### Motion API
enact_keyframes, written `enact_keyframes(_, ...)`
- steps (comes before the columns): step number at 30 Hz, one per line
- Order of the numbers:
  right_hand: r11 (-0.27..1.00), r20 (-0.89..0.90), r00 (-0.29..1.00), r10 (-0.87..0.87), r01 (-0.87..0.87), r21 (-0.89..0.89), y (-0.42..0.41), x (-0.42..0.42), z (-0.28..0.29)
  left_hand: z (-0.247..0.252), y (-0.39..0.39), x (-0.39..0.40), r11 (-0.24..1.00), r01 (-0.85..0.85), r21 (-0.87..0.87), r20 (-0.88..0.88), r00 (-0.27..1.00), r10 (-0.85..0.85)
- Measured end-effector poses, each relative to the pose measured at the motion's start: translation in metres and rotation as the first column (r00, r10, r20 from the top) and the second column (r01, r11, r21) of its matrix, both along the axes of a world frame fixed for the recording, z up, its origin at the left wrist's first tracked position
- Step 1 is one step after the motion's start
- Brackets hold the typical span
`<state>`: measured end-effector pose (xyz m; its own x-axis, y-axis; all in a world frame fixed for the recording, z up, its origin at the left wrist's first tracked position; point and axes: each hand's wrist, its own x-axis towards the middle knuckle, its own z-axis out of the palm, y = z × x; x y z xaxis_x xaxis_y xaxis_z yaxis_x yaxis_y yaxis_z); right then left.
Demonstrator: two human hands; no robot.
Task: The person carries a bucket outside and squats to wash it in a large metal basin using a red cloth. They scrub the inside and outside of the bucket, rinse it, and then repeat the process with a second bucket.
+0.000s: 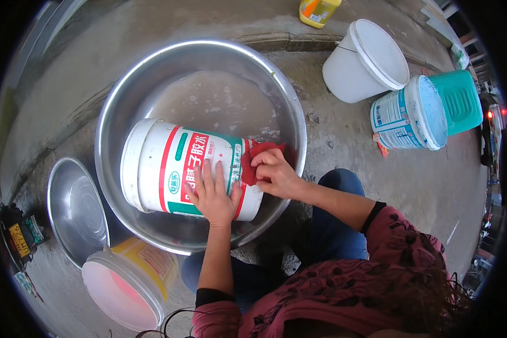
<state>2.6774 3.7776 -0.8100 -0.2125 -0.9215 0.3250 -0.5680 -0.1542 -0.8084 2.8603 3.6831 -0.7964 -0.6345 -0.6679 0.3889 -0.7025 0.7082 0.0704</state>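
Observation:
A white plastic bucket (pixel 148 169) with a red and green printed wrap lies on its side in a large stainless steel basin (pixel 122 88). Cloudy water (pixel 211 97) with a few bubbles covers part of the basin floor. My left hand (pixel 215 194) rests spread and flat on the bucket's side, steadying nothing else. Bunched in my right hand (pixel 279 173) is a red cloth (pixel 249 164), pressed against the bucket near its right end. The bucket's underside is hidden.
A shallow metal bowl (pixel 78 211) and a yellow-labelled bucket (pixel 152 262) stand at the left. On the right are a white pail (pixel 346 72), a blue-labelled bucket (pixel 391 116) and a green plastic basin (pixel 460 101). A yellow jug (pixel 319 12) sits beyond a low concrete ledge (pixel 287 42).

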Motion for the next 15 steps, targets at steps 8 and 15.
enact_keyframes(8,1.000,-0.023,0.999,0.024,-0.024,-0.002,-0.011,-0.005,0.001,-0.003,-0.001,0.004,1.000,0.003,-0.017,-0.014,1.000,-0.003)
enact_keyframes(15,0.976,-0.043,0.999,-0.023,0.031,0.215,-0.036,-0.045,-0.026,0.000,-0.001,0.003,1.000,0.006,-0.017,-0.015,1.000,-0.006)
